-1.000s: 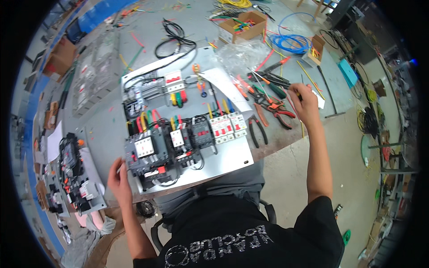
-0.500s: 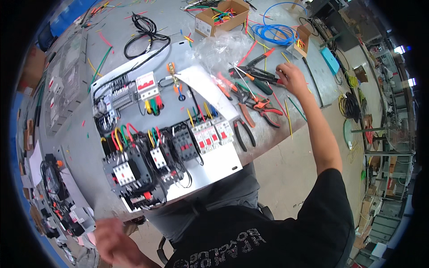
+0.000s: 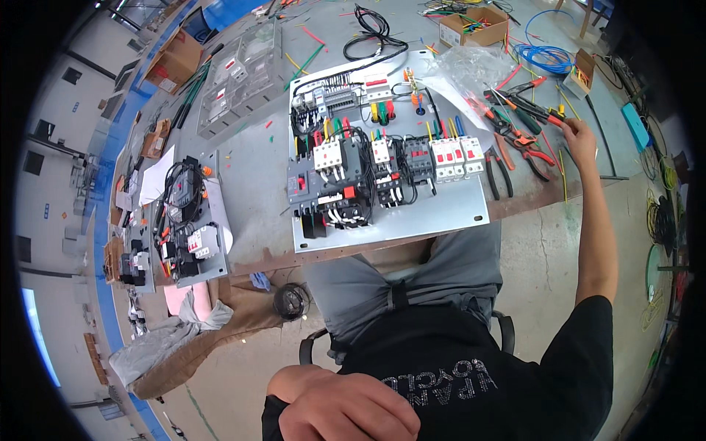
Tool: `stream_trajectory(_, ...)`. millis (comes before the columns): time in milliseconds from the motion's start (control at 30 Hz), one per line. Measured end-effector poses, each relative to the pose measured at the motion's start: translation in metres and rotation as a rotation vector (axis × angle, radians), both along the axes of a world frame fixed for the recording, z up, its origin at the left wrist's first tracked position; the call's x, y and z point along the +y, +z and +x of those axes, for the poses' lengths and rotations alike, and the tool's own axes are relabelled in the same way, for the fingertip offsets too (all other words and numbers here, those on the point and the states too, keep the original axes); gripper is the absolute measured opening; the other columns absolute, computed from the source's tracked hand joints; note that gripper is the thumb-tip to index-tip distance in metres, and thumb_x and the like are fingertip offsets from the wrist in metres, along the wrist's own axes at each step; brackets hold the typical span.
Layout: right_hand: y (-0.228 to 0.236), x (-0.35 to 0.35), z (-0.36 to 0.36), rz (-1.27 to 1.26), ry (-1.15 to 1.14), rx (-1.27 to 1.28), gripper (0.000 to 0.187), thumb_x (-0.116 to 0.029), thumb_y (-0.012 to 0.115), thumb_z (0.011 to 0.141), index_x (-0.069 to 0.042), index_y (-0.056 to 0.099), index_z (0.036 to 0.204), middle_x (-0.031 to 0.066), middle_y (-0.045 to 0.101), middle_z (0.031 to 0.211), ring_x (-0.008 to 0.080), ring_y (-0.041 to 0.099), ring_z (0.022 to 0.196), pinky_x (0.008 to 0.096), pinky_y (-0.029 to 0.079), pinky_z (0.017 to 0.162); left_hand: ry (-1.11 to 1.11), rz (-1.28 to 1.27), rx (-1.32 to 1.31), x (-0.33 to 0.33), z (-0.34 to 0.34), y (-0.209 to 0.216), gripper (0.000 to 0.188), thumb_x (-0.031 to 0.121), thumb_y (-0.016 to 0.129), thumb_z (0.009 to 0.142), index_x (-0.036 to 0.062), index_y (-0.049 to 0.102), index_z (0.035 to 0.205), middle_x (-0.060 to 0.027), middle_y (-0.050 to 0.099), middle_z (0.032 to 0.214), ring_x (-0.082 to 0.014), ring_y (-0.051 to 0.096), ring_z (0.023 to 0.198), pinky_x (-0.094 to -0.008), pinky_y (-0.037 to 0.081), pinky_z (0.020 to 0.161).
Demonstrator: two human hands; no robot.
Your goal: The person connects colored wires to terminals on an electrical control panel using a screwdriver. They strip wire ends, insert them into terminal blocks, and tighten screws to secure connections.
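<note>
My right hand (image 3: 581, 142) is at the table's right side, fingers closed round the red handle end of black crimping pliers (image 3: 531, 104), which lie among other hand tools. Beside them are a dark green-handled screwdriver (image 3: 526, 120), red-handled cutters (image 3: 540, 163) and black-handled pliers (image 3: 499, 178). My left hand (image 3: 346, 408) is held close before my chest, its fingers curled. Whatever may be inside it is hidden. Between my hands, farther forward, lies a metal mounting plate (image 3: 412, 224) carrying contactors (image 3: 329, 156), a row of white circuit breakers (image 3: 456, 158) and coloured wires.
A second wired plate (image 3: 193, 242) lies at the table's left edge, below clear plastic covers (image 3: 243, 92). Toward the back are a black cable coil (image 3: 371, 37), a carton of wire pieces (image 3: 474, 28), clear plastic film (image 3: 474, 67) and a blue wire coil (image 3: 544, 57).
The view has swung left, so the table appears farther right. My left hand has come from the table's lower left to before my chest. My right hand stays by the pliers, now closed on a handle.
</note>
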State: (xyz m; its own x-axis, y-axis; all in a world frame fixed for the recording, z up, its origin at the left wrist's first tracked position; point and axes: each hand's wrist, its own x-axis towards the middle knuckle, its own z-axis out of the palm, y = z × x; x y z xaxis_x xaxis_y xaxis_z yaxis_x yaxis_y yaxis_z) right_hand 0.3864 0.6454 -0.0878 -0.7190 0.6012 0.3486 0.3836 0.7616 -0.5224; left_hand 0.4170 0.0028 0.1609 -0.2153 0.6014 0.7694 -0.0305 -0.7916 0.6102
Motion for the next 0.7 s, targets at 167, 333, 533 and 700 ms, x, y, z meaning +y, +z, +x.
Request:
stream_trajectory(167, 0.002, -0.053, 0.000, -0.044, 0.163, 0.069, 0.034, -0.027, 0.083, 0.095, 0.000, 0.079, 0.114, 0.0089, 0.074, 0.088, 0.0162, 0.068, 0.082, 0.0329, 0.054, 0.079, 0.005, 0.030, 0.009, 0.004, 0.026, -0.006, 0.026, 0.016, 0.068, 0.105, 0.0074, 0.069, 0.080, -0.0142, 0.074, 0.092, -0.0297, 0.072, 0.084, -0.0416, 0.061, 0.075)
stream_trajectory(333, 0.003, -0.056, -0.001, -0.071, 0.162, -0.049, 0.035, -0.027, 0.080, 0.096, 0.000, 0.077, 0.118, 0.0110, 0.078, 0.097, 0.0227, 0.073, 0.090, 0.0357, 0.056, 0.087, -0.117, -0.012, -0.052, 0.016, 0.039, -0.012, 0.029, 0.020, 0.072, 0.104, 0.0074, 0.066, 0.078, -0.0129, 0.073, 0.091, -0.0295, 0.071, 0.081, -0.0420, 0.060, 0.075)
stream_trajectory(533, 0.002, -0.050, 0.024, -0.165, 0.076, -0.050, 0.035, -0.027, 0.079, 0.097, -0.001, 0.078, 0.120, 0.0117, 0.080, 0.103, 0.0217, 0.075, 0.093, 0.0358, 0.058, 0.087, -0.129, -0.058, -0.091, 0.018, 0.042, -0.016, 0.031, 0.020, 0.072, 0.104, 0.0085, 0.064, 0.076, -0.0133, 0.073, 0.092, -0.0306, 0.071, 0.083, -0.0425, 0.060, 0.074)
stream_trajectory(700, 0.006, -0.073, 0.029, -0.194, 0.174, 0.011, 0.036, -0.028, 0.080, 0.096, -0.001, 0.079, 0.120, 0.0129, 0.082, 0.107, 0.0214, 0.076, 0.096, 0.0350, 0.060, 0.088, -0.298, 0.037, -0.126, 0.043, 0.031, -0.027, 0.032, 0.019, 0.070, 0.105, 0.0083, 0.065, 0.076, -0.0131, 0.072, 0.091, -0.0314, 0.070, 0.081, -0.0423, 0.060, 0.073)
